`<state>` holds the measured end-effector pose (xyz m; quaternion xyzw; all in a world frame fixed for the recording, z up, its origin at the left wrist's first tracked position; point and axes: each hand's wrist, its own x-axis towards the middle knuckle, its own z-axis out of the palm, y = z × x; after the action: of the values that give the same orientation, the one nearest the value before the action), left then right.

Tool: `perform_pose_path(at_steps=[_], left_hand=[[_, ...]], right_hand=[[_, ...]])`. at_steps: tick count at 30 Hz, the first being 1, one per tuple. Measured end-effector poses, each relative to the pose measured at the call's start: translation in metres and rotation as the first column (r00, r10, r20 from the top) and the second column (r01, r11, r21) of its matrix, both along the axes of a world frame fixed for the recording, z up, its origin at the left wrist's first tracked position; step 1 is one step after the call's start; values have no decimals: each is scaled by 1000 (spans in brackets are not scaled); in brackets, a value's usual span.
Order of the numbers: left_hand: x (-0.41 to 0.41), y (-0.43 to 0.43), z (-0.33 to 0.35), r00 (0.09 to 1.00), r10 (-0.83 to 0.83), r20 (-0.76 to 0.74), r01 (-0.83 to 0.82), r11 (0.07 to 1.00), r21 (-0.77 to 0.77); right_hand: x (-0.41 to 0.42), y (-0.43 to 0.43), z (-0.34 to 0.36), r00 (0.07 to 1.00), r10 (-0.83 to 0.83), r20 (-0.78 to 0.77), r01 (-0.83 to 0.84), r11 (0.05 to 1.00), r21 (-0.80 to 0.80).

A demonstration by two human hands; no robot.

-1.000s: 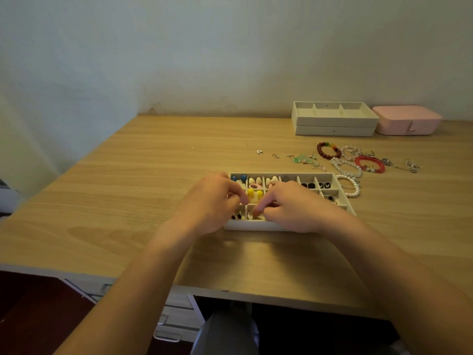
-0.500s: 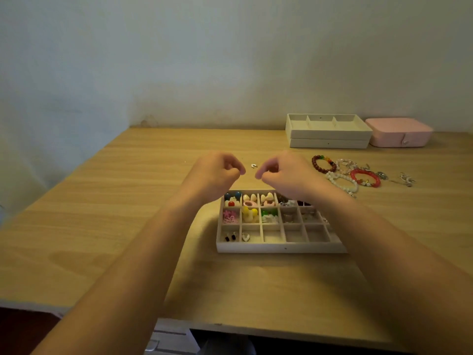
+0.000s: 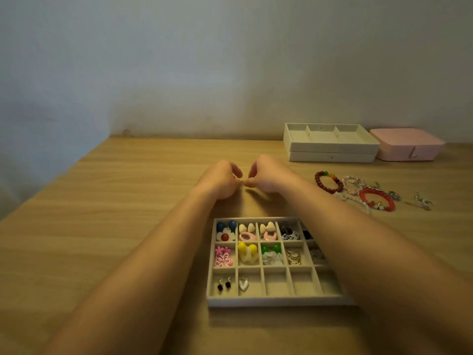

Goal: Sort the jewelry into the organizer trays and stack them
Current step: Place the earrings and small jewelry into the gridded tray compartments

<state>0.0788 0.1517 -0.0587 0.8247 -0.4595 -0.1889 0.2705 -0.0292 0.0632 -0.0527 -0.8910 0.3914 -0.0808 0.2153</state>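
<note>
1. Head view: L hand [image 3: 222,181] & R hand [image 3: 270,176] are stretched out low over the counter [image 3: 102,226], at 12 o'clock from the divided tray [image 3: 273,302]. Their fingertips nearly meet.
2. Grip: both hands have fingers curled in, tips together as if working at sth tiny. Can't tell whether either grip actually has a piece; too small to see.
3. Divided tray sits near the counter's front edge, between the forearms, so both hands reach past it. Back two rows are mostly filled w/ earrings grouped by colour/shape. Front row holds black drop earrings [image 3: 224,285] & a white heart piece [image 3: 243,283]; the cells beside them show nothing, prob. kept for what's left.
4. Bracelets [image 3: 376,199] & loose silver bits [image 3: 422,201] lie unsorted at 2 o'clock from the tray.
5. Stacked trays [image 3: 330,149] are at 1 o'clock by the wall, w/ the pink jewelry box [image 3: 407,147] just beside, at their 3 o'clock. The top tray's wide cells look meant for the bracelets.
6. Judgement: mid-sort; stacking of this tray not yet done.
</note>
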Motion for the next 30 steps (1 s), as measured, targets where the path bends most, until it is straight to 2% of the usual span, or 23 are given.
perform_pose_path(at_steps=[4,11,16,20,22,27,30], left_hand=[[2,-5,-4,1000,-2,26,2,1000,6],[5,8,1,990,-44,-132,42,999,-19],[-7,31,11,961,-61,-268,15,985,-173],[-18,56,33,886,-91,-455,-63,948,-313],[-26,68,40,828,-128,-546,-81,936,-342],[-47,92,48,676,-226,-702,-89,920,-381],[-61,106,54,669,-250,-700,-106,900,-423]], right_hand=[[13,-2,-7,997,-59,-43,57,998,-29],[12,3,-3,992,11,-128,-10,1000,9],[-10,19,11,986,84,146,-94,994,62],[-41,33,33,922,52,384,-163,950,265],[-55,40,43,901,72,427,-214,931,295],[-83,60,63,879,143,455,-282,926,253],[-97,75,74,861,107,496,-282,914,291]])
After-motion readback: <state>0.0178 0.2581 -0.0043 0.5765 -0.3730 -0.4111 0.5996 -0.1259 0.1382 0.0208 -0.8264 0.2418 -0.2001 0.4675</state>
